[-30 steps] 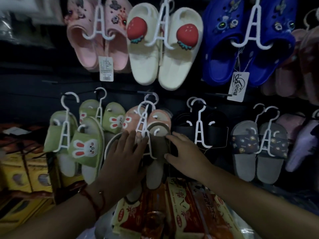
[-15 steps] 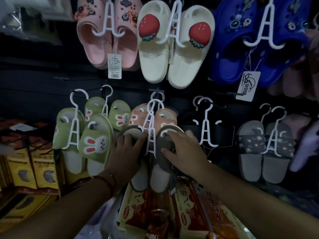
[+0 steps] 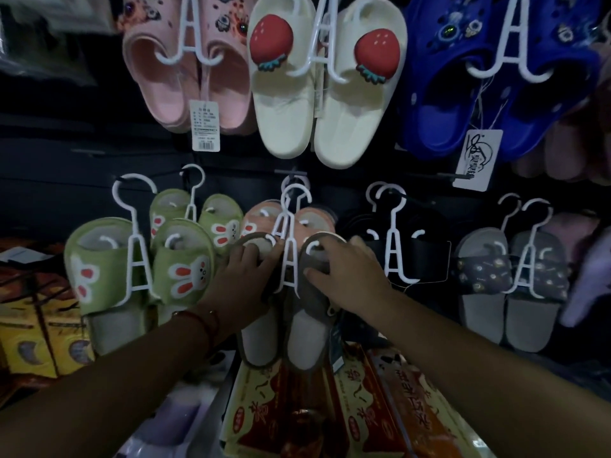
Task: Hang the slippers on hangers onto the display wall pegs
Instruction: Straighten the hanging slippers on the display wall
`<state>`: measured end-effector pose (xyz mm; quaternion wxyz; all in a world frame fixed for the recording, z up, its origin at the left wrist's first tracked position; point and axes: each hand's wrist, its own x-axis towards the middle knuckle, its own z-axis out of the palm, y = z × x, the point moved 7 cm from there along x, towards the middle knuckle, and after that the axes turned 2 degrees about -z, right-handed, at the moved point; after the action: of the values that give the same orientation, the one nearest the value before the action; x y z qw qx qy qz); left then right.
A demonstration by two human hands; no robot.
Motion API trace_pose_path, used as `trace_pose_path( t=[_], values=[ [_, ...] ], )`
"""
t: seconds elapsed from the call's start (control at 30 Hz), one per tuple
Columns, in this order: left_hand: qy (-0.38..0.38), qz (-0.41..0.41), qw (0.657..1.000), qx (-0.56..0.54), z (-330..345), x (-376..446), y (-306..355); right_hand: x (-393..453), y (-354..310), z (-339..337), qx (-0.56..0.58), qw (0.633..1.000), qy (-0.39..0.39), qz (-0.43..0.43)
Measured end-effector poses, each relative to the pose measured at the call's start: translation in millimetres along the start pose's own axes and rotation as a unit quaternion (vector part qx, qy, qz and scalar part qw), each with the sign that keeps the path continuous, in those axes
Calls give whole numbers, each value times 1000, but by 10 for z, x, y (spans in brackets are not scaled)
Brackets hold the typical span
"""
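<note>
A pair of brown-grey slippers (image 3: 304, 328) with pale insoles hangs on a white hanger (image 3: 290, 246) in the middle of the lower row, in front of a peach pair (image 3: 314, 218). The hanger's hook sits at a dark wall peg (image 3: 292, 175). My left hand (image 3: 243, 279) grips the left slipper's toe, fingers curled over its top edge. My right hand (image 3: 344, 276) grips the right slipper's toe, thumb underneath. Both hands hide most of the uppers.
Green bunny slippers (image 3: 132, 266) hang to the left, black slippers (image 3: 410, 246) and grey patterned ones (image 3: 515, 279) to the right. Pink (image 3: 185, 71), cream strawberry (image 3: 324, 81) and blue pairs (image 3: 496, 77) fill the upper row. Red and orange boxes (image 3: 330, 414) lie below.
Both hands and the brown-grey pair have risen, and the hanger's hook has come up to the peg. The two slippers now hang straight side by side.
</note>
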<state>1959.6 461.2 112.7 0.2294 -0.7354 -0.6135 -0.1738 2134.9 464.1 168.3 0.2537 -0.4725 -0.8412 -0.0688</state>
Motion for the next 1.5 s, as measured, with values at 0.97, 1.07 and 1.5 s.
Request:
trace_pose_path(
  t=[0.97, 1.07, 1.5],
  values=[
    [117, -293, 812, -490, 299, -152, -270, -213, 350, 897, 369, 870, 80, 319],
    [104, -308, 786, -526, 468, -99, -371, -152, 408, 873, 357, 878, 75, 311],
    [114, -335, 805, -476, 488, 84, -410, 154, 440, 953, 379, 867, 46, 320]
  ],
)
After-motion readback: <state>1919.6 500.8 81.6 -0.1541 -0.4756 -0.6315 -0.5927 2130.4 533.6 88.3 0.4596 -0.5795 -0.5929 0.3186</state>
